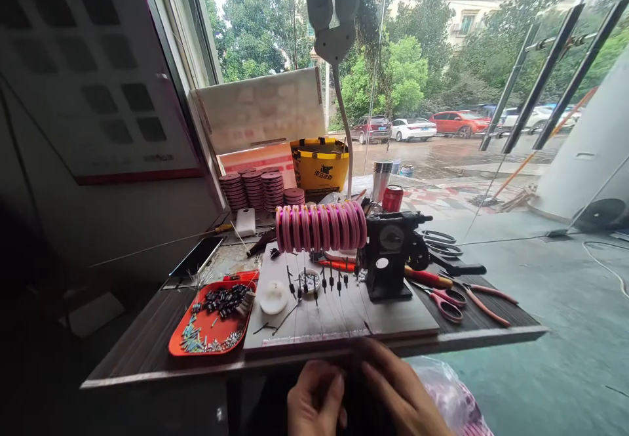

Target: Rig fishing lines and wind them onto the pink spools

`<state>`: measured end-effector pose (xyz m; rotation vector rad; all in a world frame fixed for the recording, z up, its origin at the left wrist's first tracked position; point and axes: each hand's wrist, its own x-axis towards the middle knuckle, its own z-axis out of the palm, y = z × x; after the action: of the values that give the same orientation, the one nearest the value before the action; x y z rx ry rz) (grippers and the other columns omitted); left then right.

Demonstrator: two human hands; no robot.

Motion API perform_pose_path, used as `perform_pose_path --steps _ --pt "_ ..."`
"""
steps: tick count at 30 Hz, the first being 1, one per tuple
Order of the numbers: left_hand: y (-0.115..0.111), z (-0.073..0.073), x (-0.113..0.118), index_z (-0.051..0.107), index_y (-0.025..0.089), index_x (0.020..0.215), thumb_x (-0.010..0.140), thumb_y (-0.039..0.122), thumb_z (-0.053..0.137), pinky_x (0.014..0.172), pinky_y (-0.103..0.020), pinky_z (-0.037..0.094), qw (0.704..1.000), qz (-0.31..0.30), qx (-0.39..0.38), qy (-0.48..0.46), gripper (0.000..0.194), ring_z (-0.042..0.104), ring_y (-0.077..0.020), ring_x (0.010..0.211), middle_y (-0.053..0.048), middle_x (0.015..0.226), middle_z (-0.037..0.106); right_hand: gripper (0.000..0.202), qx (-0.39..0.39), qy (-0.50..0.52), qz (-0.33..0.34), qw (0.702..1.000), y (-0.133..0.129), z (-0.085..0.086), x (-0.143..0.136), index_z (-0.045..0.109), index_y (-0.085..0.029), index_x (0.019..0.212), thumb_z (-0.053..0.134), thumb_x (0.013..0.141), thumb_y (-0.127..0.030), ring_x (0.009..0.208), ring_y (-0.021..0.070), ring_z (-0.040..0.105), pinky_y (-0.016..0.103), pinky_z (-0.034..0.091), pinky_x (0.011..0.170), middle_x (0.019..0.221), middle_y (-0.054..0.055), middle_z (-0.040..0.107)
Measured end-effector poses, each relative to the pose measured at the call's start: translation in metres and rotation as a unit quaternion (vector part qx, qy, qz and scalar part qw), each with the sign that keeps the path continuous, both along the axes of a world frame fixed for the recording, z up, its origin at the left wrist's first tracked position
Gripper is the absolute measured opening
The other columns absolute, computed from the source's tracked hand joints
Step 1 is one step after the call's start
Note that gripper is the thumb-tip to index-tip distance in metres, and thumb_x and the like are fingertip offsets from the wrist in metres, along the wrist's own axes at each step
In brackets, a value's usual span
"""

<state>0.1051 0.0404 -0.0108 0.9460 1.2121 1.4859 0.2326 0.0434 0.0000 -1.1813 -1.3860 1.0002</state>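
Note:
My left hand [317, 398] is closed in a pinch just below the front edge of the board; what its fingertips hold is too dark to make out. Close beside it, my right hand [400, 393] has its fingers bent together toward the left one, their tips lost in shadow. Above them a row of pink ring-shaped spools [322, 226] sits on the shaft of a black winding machine [390, 256]. Thin lines with small black pieces [339, 285] hang from the spools over the pale board [393, 321].
An orange tray [179, 347] of small black and metal parts lies at left, beside a round white lid [273, 297]. Scissors [447, 305] and pliers [484, 301] lie at right. Behind stand stacked spools [253, 190], a yellow bag [319, 170] and a red can [392, 198].

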Motion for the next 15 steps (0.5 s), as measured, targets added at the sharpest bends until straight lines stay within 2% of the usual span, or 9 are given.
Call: perform_pose_path --steps 4,8,12,14,15 --pt "0.005 -0.002 0.001 0.063 0.017 0.051 0.059 0.032 0.065 0.041 -0.019 0.030 0.990 -0.012 0.073 0.118 0.017 0.042 -0.0073 0.045 0.000 0.060 0.048 0.028 0.058 -0.094 -0.007 0.994 0.007 0.022 -0.002 0.065 -0.018 0.091 0.045 0.078 -0.033 0.084 0.0216 0.061 0.027 0.049 0.072 0.092 0.010 0.066" --pt "0.005 0.008 -0.001 0.062 0.017 0.050 0.061 0.025 0.060 0.047 -0.021 0.032 0.974 -0.061 0.088 0.199 0.014 0.044 -0.0105 0.054 -0.002 0.063 0.046 0.026 0.046 -0.079 0.013 0.996 0.004 0.028 0.002 0.065 -0.018 0.089 0.045 0.077 -0.030 0.082 0.0208 0.060 0.026 0.048 0.071 0.090 0.008 0.065" --pt "0.002 0.018 -0.001 0.062 0.017 0.052 0.062 0.021 0.057 0.051 -0.020 0.036 0.960 -0.062 0.108 0.252 0.012 0.049 -0.0140 0.065 -0.005 0.072 0.050 0.021 -0.067 0.043 0.042 0.996 0.001 0.027 0.007 0.064 -0.017 0.085 0.049 0.074 -0.027 0.085 0.0185 0.057 0.023 0.044 0.074 0.087 0.005 0.064" --pt "-0.001 0.023 0.001 0.063 0.018 0.055 0.063 0.018 0.055 0.050 -0.019 0.036 0.948 -0.053 0.139 0.280 0.011 0.048 -0.0133 0.064 -0.004 0.073 0.048 0.018 -0.163 0.149 0.079 0.972 0.002 0.025 0.005 0.064 -0.018 0.081 0.051 0.069 -0.021 0.079 0.0154 0.056 0.020 0.042 0.069 0.080 0.002 0.064" --pt "-0.002 0.025 0.003 0.063 0.018 0.056 0.063 0.016 0.054 0.051 -0.019 0.036 0.942 -0.043 0.162 0.290 0.012 0.047 -0.0126 0.064 -0.003 0.072 0.046 0.017 -0.207 0.216 0.119 0.947 0.004 0.023 0.003 0.064 -0.017 0.078 0.051 0.066 -0.017 0.073 0.0139 0.056 0.019 0.042 0.065 0.075 0.002 0.063"
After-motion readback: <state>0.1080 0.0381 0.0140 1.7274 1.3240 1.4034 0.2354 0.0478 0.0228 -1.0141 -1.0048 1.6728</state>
